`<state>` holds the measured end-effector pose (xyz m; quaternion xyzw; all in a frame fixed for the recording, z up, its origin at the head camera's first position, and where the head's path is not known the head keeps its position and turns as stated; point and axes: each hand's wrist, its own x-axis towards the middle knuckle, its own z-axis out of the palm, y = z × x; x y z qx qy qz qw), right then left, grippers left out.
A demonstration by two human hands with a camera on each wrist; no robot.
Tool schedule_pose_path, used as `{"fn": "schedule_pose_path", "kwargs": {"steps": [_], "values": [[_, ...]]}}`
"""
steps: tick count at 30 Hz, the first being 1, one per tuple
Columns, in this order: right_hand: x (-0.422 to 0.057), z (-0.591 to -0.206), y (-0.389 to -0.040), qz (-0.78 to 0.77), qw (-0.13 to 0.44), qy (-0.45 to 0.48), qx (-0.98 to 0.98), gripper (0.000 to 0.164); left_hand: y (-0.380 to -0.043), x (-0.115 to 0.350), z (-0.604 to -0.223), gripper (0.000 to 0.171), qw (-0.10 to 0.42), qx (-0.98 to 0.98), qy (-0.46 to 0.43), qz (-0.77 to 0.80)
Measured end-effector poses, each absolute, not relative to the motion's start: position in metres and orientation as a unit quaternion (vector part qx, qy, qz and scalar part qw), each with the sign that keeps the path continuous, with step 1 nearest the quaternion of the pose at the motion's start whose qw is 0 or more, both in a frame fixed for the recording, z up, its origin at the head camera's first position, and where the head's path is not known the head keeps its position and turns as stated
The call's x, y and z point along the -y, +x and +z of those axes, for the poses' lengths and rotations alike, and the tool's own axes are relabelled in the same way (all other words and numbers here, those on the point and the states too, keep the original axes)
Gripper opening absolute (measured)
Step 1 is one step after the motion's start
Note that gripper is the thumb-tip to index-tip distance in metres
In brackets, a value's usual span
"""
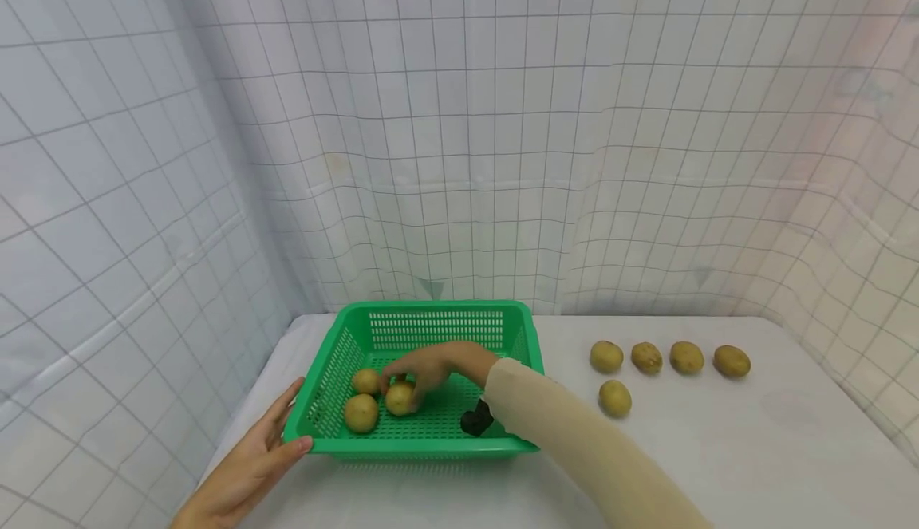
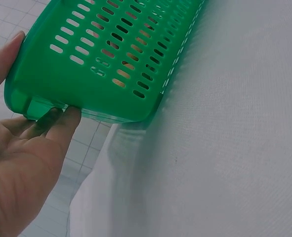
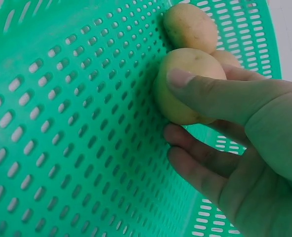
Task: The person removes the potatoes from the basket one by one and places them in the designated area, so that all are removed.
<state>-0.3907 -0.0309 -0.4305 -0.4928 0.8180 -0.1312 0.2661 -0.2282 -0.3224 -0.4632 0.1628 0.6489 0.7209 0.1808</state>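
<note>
A green plastic basket (image 1: 424, 445) with slotted walls stands on the white-covered table. At its near left corner my left hand (image 1: 247, 465) grips the rim, the thumb at the front and the fingers along the left side; the left wrist view shows this hand (image 2: 29, 163) close up. Inside the basket my right hand (image 1: 427, 368) holds a potato (image 3: 185, 94) between thumb and fingers, low by the basket floor. Two other potatoes lie beside it at the left, one nearer (image 1: 361, 414) and one farther (image 1: 366, 381).
To the right of the basket, several potatoes lie on the table, most in a row (image 1: 686, 358) and one nearer (image 1: 614, 398). A black object (image 1: 476, 419) shows by my right forearm; its kind is unclear. White grid-patterned sheets (image 1: 445, 154) hang behind and at the sides.
</note>
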Motion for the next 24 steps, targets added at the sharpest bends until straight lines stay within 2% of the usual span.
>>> {"fn": "schedule_pose_path", "kwargs": {"steps": [8, 24], "values": [[0.025, -0.425, -0.395, -0.181, 0.222, -0.499, -0.818, 0.050, -0.229, 0.322, -0.464, 0.086, 0.180, -0.647, 0.163, 0.722], [0.014, -0.415, -0.394, -0.251, 0.223, -0.478, -0.812, 0.049, -0.228, 0.321, -0.464, 0.087, 0.170, -0.653, 0.148, 0.723]]}}
